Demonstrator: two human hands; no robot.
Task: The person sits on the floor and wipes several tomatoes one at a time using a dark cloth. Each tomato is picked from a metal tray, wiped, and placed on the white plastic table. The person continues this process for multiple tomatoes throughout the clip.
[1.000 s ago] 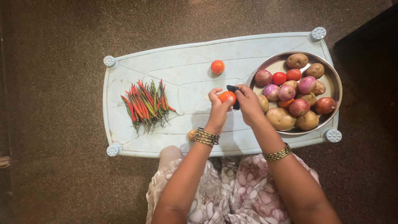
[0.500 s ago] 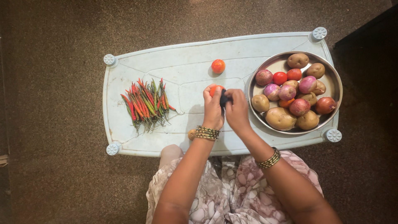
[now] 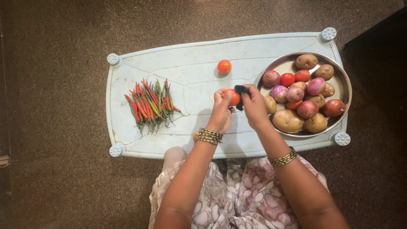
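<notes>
— Where do we stand? We have the tomato (image 3: 232, 97) pinched in the fingertips of our left hand (image 3: 221, 111), lifted just above the pale blue desk (image 3: 190, 63), a little left of the steel bowl (image 3: 345, 80).

— And our right hand (image 3: 254, 106) is closed around a small dark tool (image 3: 242, 91), pressed against the tomato's right side. We cannot tell whether it is a blade or a cloth; it is too small and half hidden by the fingers.

— If it has an edge, our left fingertips sit right beside it. A slip on that smooth skin could carry it into them, we judge.

— The grip worries us too. Only the fingertips hold the tomato, so a hard push from the right could pop it out toward the chillies (image 3: 150, 106), well left of the bowl.

— Or it rolls off the near edge onto our lap.

— Our right wrist hovers close to the bowl's near rim, where the potatoes (image 3: 288, 121) and onions (image 3: 307, 109) are heaped. A jerk of the elbow could tip one out.

— The second tomato (image 3: 224, 66), left of the bowl toward the far edge, lies loose. A knock to the desk could send it rolling.
</notes>
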